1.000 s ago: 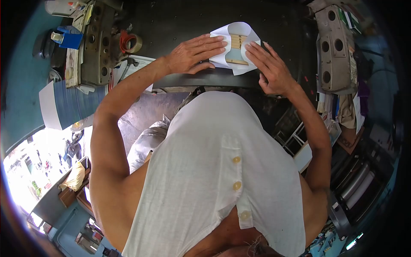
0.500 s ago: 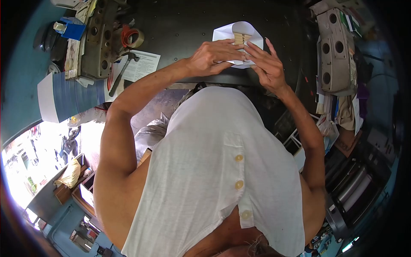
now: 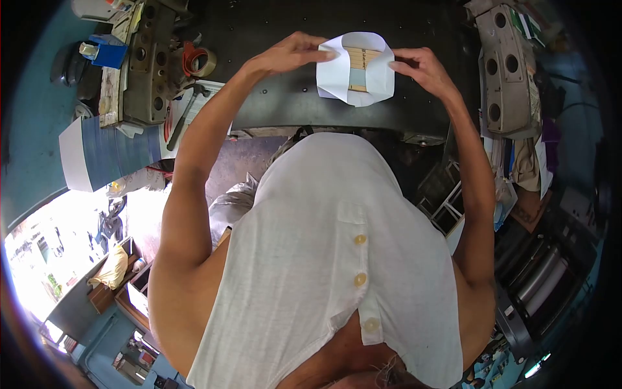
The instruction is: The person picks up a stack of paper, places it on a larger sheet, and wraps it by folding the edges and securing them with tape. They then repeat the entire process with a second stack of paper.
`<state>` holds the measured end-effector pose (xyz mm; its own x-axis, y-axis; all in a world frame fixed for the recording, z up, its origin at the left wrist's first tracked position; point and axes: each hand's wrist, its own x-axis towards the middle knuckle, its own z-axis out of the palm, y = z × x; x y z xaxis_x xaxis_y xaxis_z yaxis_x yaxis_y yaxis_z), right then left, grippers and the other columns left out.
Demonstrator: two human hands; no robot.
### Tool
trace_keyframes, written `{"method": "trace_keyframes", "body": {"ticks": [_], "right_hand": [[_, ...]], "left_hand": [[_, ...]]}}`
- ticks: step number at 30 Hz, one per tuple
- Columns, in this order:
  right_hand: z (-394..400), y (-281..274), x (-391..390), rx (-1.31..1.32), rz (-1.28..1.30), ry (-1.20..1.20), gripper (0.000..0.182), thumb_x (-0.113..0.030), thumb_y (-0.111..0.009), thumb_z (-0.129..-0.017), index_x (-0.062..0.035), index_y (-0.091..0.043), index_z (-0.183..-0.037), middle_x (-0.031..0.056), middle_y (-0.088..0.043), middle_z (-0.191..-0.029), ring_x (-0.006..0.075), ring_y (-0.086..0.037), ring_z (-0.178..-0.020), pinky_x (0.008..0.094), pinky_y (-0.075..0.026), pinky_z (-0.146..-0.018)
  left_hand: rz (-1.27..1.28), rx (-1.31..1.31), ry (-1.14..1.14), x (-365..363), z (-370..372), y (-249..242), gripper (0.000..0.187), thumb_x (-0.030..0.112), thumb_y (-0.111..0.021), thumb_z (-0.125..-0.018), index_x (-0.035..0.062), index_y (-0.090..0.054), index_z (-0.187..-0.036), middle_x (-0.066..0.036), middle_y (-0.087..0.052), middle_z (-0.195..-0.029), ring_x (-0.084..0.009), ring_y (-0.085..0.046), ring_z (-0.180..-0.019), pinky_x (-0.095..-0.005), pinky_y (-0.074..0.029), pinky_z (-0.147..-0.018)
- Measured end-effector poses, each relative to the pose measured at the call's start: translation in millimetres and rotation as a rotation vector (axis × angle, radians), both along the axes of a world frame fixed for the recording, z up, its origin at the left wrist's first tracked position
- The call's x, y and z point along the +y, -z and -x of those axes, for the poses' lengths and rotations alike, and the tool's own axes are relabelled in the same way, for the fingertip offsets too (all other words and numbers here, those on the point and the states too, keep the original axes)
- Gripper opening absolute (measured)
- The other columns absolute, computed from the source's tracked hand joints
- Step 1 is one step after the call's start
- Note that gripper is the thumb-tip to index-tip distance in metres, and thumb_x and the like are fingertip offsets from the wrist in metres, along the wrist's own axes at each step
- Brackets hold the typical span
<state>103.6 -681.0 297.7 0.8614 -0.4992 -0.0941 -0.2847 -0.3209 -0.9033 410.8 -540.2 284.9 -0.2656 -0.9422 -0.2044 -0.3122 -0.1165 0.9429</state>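
Note:
On the dark work surface, a sheet of white paper (image 3: 330,68) curls up around a small tan bundle with dark print and a pale band (image 3: 357,68). The bundle's exact kind cannot be made out. My left hand (image 3: 295,53) pinches the paper's left edge, thumb on the inner side. At the right edge my right hand (image 3: 422,70) holds the paper between thumb and fingers. The paper's sides stand raised, leaving the bundle visible in the middle.
To the left are a hammer (image 3: 186,113) on a printed sheet, a tape roll (image 3: 201,61), a metal block with holes (image 3: 148,65) and a stack of paper (image 3: 107,149). Another holed block (image 3: 505,71) stands at the right, above papers and cloth.
My hands have moved apart from over the paper's middle to its left and right edges. The paper has opened out, and more of the tan bundle shows.

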Motion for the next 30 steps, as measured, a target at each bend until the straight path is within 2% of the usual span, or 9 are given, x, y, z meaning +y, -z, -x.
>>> {"method": "trace_keyframes", "body": {"ticks": [3, 4, 13, 19, 21, 22, 25, 27, 30], "right_hand": [[-17.0, -8.9, -0.5, 0.047, 0.017, 0.008, 0.028, -0.019, -0.074, -0.091, -0.0012, -0.075, -0.112, 0.0107, -0.077, -0.095, 0.0107, -0.068, -0.085, 0.0261, -0.052, -0.077], [-20.1, -5.8, -0.3, 0.027, 0.052, 0.009, 0.026, -0.019, -0.074, -0.090, -0.0010, -0.076, -0.109, 0.0102, -0.077, -0.092, 0.0102, -0.067, -0.081, 0.0258, -0.052, -0.075], [-40.0, -0.4, 19.0, -0.180, 0.272, 0.147, 0.015, -0.013, -0.074, -0.088, -0.0018, -0.078, -0.098, 0.0076, -0.077, -0.082, 0.0102, -0.070, -0.072, 0.0259, -0.054, -0.066], [-45.5, -9.6, 12.0, -0.223, 0.325, 0.210, 0.015, -0.014, -0.073, -0.090, -0.0040, -0.078, -0.100, 0.0064, -0.078, -0.089, 0.0108, -0.073, -0.081, 0.0257, -0.056, -0.072], [-48.0, -14.4, 11.3, -0.344, 0.217, 0.274, 0.016, -0.015, -0.072, -0.092, -0.0049, -0.078, -0.103, 0.0056, -0.078, -0.094, 0.0109, -0.073, -0.086, 0.0247, -0.056, -0.076], [-47.7, -28.1, 10.4, -0.432, 0.166, 0.273, 0.017, -0.015, -0.071, -0.094, -0.0058, -0.077, -0.107, 0.0050, -0.078, -0.099, 0.0108, -0.072, -0.092, 0.0243, -0.055, -0.082], [-16.2, -65.6, 19.3, -0.391, 0.411, 0.151, 0.023, -0.011, -0.076, -0.086, -0.0046, -0.076, -0.108, 0.0081, -0.076, -0.105, 0.0197, -0.072, -0.098, 0.0307, -0.055, -0.087], [5.5, -71.0, 34.3, -0.339, 0.649, -0.029, 0.034, -0.012, -0.082, -0.074, -0.0057, -0.075, -0.107, 0.0094, -0.073, -0.112, 0.0270, -0.067, -0.106, 0.0367, -0.053, -0.094], [22.6, -32.2, 67.9, -0.247, 0.641, 0.026, 0.037, -0.011, -0.086, -0.066, -0.0096, -0.078, -0.103, 0.0079, -0.067, -0.122, 0.0300, -0.057, -0.112, 0.0396, -0.048, -0.097]], "left_hand": [[-0.001, -0.026, -0.058, -13.9, 18.5, -7.6, 0.045, 0.037, -0.071, -0.093, -0.0006, -0.073, -0.117, -0.014, -0.076, -0.098, -0.0199, -0.068, -0.090, -0.0353, -0.051, -0.090], [0.023, 0.004, -0.030, -19.8, 15.3, -0.1, 0.043, 0.039, -0.072, -0.092, 0.0004, -0.077, -0.111, -0.012, -0.076, -0.089, -0.0179, -0.068, -0.079, -0.0336, -0.053, -0.077], [0.326, -0.053, -0.207, -22.5, 42.6, -7.2, 0.020, 0.020, -0.074, -0.093, 0.0053, -0.079, -0.106, -0.006, -0.076, -0.081, -0.0050, -0.062, -0.065, -0.0240, -0.050, -0.056], [0.509, -0.128, -0.197, -34.9, 44.8, -30.3, 0.019, 0.018, -0.070, -0.095, 0.0053, -0.078, -0.107, -0.007, -0.078, -0.093, -0.0060, -0.067, -0.080, -0.0249, -0.056, -0.072], [0.498, 0.123, -0.241, -47.8, 33.6, -29.5, 0.026, 0.023, -0.074, -0.091, 0.0023, -0.077, -0.106, -0.011, -0.076, -0.106, -0.0178, -0.071, -0.094, -0.0318, -0.057, -0.083], [0.543, 0.159, -0.045, -48.1, 12.1, -46.1, 0.045, 0.029, -0.075, -0.090, 0.0088, -0.063, -0.127, -0.011, -0.060, -0.130, -0.0268, -0.061, -0.113, -0.0376, -0.055, -0.091], [0.659, 0.078, -0.375, -2.3, 24.8, -72.5, 0.068, 0.037, -0.079, -0.085, 0.0147, -0.048, -0.142, -0.011, -0.043, -0.147, -0.0339, -0.052, -0.125, -0.0406, -0.054, -0.096], [1.036, -0.365, -0.279, 31.5, 5.5, -60.7, 0.040, 0.028, -0.084, -0.079, 0.0044, -0.074, -0.111, -0.010, -0.073, -0.115, -0.0272, -0.069, -0.102, -0.0376, -0.055, -0.089], [0.919, -0.475, -0.222, 74.7, 28.8, -22.9, 0.048, 0.025, -0.089, -0.067, 0.0141, -0.075, -0.112, -0.005, -0.069, -0.114, -0.0275, -0.060, -0.106, -0.0426, -0.051, -0.094]]}}
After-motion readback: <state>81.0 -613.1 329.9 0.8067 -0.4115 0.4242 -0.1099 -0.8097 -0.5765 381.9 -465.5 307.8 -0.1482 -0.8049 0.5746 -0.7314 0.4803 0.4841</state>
